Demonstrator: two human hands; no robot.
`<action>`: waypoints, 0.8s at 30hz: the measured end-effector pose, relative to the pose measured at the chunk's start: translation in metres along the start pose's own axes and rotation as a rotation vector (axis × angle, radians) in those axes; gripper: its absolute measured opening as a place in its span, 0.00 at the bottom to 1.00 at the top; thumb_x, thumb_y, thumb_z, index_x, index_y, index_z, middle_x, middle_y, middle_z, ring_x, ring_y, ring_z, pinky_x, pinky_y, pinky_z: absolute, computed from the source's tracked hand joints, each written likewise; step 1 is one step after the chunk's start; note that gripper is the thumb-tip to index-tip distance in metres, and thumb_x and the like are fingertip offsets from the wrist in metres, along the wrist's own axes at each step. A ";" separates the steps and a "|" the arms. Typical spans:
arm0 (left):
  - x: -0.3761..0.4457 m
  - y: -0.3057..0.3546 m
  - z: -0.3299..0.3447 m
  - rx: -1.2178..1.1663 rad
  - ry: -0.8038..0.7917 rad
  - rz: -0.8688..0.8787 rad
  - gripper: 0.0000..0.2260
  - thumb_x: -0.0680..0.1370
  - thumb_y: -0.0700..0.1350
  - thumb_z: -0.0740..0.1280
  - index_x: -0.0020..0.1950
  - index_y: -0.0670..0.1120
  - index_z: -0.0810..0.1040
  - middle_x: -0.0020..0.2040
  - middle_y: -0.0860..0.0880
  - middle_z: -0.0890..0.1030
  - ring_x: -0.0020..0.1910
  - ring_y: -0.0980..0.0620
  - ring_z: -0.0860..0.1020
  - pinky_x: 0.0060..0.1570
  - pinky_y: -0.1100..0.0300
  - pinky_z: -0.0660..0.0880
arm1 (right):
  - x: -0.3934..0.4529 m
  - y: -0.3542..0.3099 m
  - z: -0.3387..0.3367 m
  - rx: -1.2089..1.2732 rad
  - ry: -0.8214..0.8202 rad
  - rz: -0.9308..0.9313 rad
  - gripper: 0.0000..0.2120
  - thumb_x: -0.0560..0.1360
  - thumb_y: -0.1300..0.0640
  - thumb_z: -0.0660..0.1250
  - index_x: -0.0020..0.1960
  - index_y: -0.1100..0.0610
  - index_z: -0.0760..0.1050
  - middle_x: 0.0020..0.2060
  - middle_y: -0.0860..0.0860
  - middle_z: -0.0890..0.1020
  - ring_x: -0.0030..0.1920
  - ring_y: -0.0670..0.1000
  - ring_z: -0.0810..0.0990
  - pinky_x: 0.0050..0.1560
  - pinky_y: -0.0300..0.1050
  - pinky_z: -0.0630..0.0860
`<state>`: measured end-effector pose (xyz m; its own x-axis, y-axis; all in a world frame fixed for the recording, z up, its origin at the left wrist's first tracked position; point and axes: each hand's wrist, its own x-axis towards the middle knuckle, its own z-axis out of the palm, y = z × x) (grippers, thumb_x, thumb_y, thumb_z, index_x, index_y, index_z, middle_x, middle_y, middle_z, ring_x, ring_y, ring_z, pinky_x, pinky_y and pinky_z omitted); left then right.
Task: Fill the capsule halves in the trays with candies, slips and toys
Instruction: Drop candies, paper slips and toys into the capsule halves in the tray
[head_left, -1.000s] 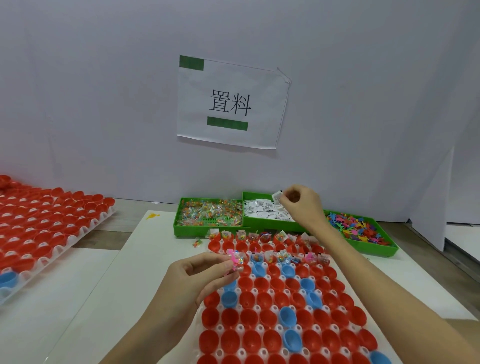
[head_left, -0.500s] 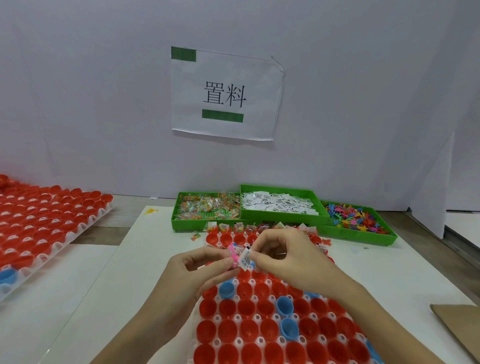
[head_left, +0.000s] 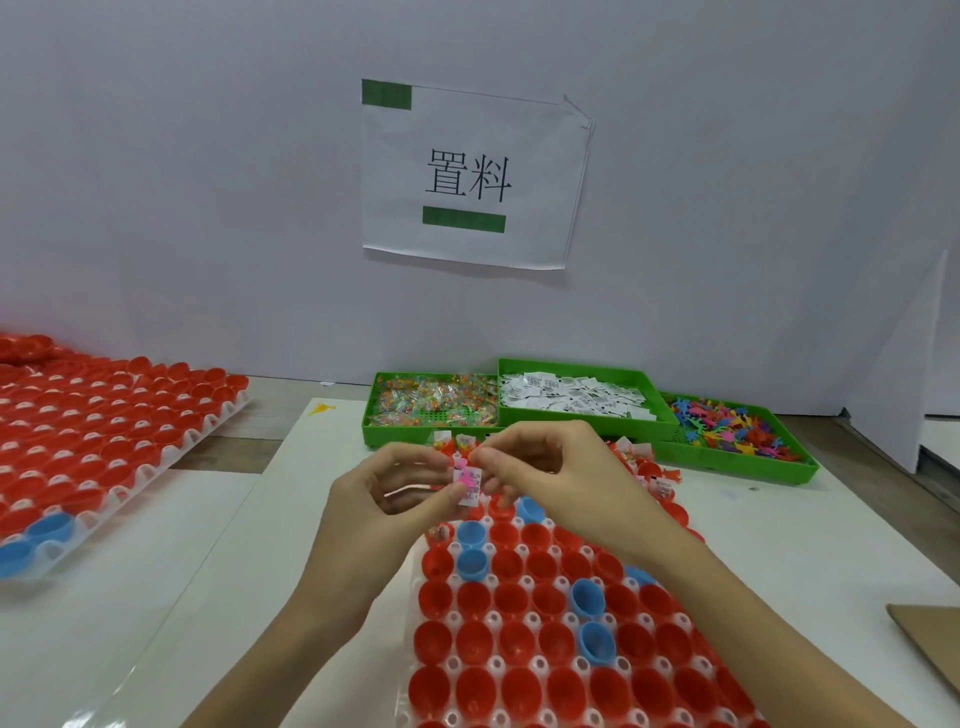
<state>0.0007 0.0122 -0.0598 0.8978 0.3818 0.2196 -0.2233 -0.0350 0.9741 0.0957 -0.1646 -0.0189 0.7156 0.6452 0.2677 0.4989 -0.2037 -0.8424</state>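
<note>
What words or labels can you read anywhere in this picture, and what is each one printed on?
"置料": large black characters on the white paper sign taped to the wall, between two green bars.
Printed slips in the middle green bin: dark print, too small to read.
Slip pinched between the left hand and right hand: print blurred, unreadable.

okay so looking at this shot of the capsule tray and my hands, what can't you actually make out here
All in the head view:
- Print on the white slip: too small and blurred.
- Tray cups under the left hand and right hand: covered by them.
- Near rows of the capsule tray: cut off by the bottom edge.
- Brown sheet: cut off at right.
</note>
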 end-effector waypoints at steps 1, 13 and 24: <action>0.002 0.000 -0.002 0.009 0.003 0.010 0.13 0.70 0.42 0.80 0.52 0.49 0.85 0.47 0.48 0.88 0.47 0.49 0.87 0.49 0.59 0.83 | 0.001 0.000 0.001 0.015 -0.006 0.000 0.06 0.77 0.52 0.74 0.52 0.52 0.86 0.42 0.48 0.88 0.44 0.47 0.87 0.50 0.42 0.83; 0.003 -0.023 -0.004 0.402 -0.026 0.235 0.06 0.71 0.44 0.79 0.47 0.53 0.88 0.43 0.59 0.86 0.47 0.57 0.85 0.50 0.67 0.80 | 0.006 0.016 0.013 -0.258 -0.065 -0.002 0.04 0.75 0.59 0.76 0.49 0.55 0.85 0.41 0.47 0.87 0.43 0.42 0.86 0.50 0.43 0.84; 0.005 -0.036 0.003 0.639 -0.018 0.278 0.10 0.69 0.44 0.81 0.46 0.55 0.86 0.40 0.58 0.83 0.51 0.62 0.75 0.48 0.71 0.71 | 0.007 0.037 0.018 -0.344 -0.097 0.140 0.03 0.73 0.60 0.76 0.47 0.57 0.86 0.39 0.50 0.87 0.41 0.45 0.86 0.48 0.43 0.83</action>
<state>0.0141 0.0127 -0.0941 0.8470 0.2647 0.4610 -0.1836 -0.6682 0.7210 0.1103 -0.1547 -0.0571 0.7472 0.6569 0.1015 0.5461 -0.5198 -0.6569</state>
